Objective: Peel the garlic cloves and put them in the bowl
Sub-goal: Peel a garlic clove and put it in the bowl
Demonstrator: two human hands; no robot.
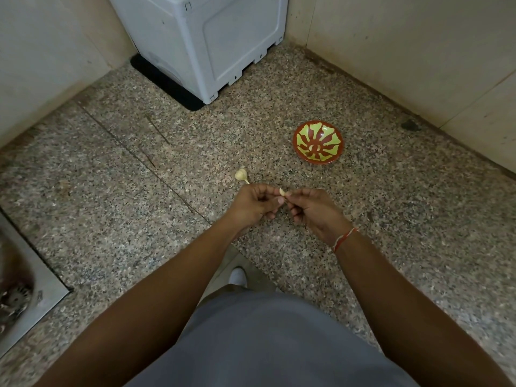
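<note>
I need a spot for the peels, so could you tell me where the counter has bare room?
Bare speckled granite counter lies between the steel sink and the small garlic bulb, and right of the red-and-green patterned bowl toward the wall. It is tightest between bulb, bowl and both hands pinching the garlic clove.

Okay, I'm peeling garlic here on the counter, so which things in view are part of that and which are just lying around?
Part of the job:
garlic clove, pinched between left hand and right hand
garlic bulb on the counter
red and green bowl

Just lying about:
grey plastic appliance
black mat under it
sink drain
</note>
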